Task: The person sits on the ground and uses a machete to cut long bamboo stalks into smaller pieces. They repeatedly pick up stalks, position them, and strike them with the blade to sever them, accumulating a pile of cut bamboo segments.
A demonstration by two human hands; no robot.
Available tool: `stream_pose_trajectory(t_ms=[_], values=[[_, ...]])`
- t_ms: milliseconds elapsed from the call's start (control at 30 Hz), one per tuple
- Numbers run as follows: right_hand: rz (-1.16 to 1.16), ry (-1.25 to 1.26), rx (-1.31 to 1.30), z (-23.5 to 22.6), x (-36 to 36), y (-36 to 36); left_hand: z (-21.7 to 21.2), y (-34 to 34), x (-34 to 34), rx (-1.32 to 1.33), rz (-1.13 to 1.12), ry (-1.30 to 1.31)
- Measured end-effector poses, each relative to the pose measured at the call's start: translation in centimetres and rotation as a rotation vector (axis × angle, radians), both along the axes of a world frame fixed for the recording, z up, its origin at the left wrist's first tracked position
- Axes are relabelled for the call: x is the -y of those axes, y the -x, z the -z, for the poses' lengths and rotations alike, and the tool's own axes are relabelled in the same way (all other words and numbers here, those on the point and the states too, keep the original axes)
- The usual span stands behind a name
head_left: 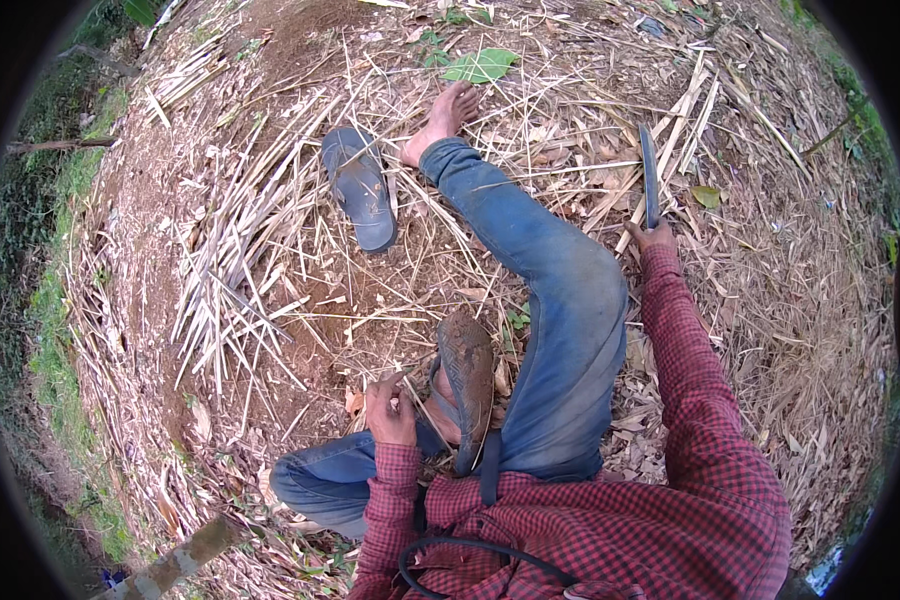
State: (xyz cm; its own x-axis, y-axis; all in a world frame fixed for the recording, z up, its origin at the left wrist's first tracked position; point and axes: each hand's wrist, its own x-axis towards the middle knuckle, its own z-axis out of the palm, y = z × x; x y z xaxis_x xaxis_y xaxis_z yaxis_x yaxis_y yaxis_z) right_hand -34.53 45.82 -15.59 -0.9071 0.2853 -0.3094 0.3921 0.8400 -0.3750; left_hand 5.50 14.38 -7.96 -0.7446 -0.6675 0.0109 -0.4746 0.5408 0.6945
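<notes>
I sit on bare ground strewn with split bamboo strips. My right hand (656, 238) is stretched out to the right, closed around the handle of a long dark knife (649, 175) whose blade points away from me over the litter. My left hand (390, 408) rests near my bent left leg, pinching a thin bamboo strip (422, 410) beside the muddy sandal (467, 375) on my foot. My right leg in blue jeans (560, 300) reaches forward, its bare foot (446, 115) on the ground.
A loose blue sandal (360, 187) lies left of the bare foot. A heap of pale bamboo strips (235, 260) lies at the left. A green leaf (482, 66) lies at the top. Grass borders the left edge (50, 330).
</notes>
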Motion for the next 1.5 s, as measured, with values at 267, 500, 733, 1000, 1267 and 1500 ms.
stream_pose_trajectory(t_ms=[267,500,733,1000,1267,1500], values=[[0.036,0.121,0.042,2.8,-2.2,2.1,1.1,-3.6,0.7,-0.091,-0.219,-0.291],[-0.174,-0.103,0.133,-2.9,-5.5,-3.2,-0.9,-3.8,-3.8,0.299,-0.01,0.137],[-0.148,-0.008,-0.02,1.0,-8.8,-7.7,-0.9,-4.0,-5.8,0.377,0.184,0.402],[-0.107,-0.102,-0.006,1.2,-8.1,-7.5,-2.0,-3.1,-7.5,0.313,0.285,0.366],[-0.111,-0.107,0.023,-0.1,-7.4,-7.8,-4.2,-0.3,-7.4,0.231,0.078,0.372],[-0.125,-0.061,-0.058,1.4,-8.0,-7.7,-0.9,3.0,-5.2,0.252,-0.088,0.202]])
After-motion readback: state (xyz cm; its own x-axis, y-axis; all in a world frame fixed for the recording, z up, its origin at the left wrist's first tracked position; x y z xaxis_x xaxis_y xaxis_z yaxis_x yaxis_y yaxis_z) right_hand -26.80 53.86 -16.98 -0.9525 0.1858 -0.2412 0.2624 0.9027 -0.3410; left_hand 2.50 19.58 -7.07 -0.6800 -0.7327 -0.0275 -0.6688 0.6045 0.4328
